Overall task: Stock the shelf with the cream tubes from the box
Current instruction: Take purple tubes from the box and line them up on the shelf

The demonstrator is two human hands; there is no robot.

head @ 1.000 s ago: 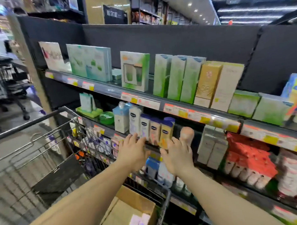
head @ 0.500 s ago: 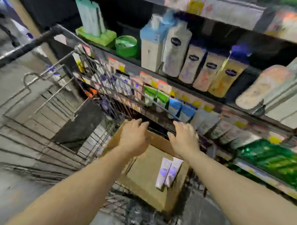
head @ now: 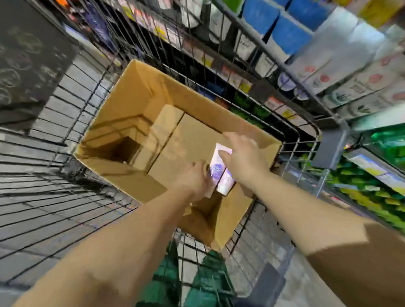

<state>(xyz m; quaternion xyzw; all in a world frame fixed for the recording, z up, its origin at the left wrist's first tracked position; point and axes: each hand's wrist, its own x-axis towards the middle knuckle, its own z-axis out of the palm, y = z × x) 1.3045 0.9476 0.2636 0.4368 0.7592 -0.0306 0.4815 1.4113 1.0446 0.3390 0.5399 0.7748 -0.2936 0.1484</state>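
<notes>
An open cardboard box (head: 134, 91) sits in a wire shopping cart (head: 296, 135). Two white cream tubes with purple print (head: 217, 170) lie side by side on the box's floor near its right wall. My left hand (head: 194, 180) is down in the box, its fingers curled round the left tube, which it mostly hides. My right hand (head: 244, 157) hovers over the right tube with its fingers stretched out and the thumb touching the tube's upper end. The shelf (head: 327, 62) with stocked products runs along the far right side of the cart.
The box's inner flaps (head: 172, 131) lie flat on its floor. A green crate (head: 202, 283) shows below the cart's basket. Shelves of boxed goods (head: 284, 31) and green packs (head: 384, 191) line the right. Grey floor tiles (head: 25, 207) spread to the left.
My view dropped from the shelf to the cart. Both hands came down from the shelf, past the box's rim, onto the two tubes inside.
</notes>
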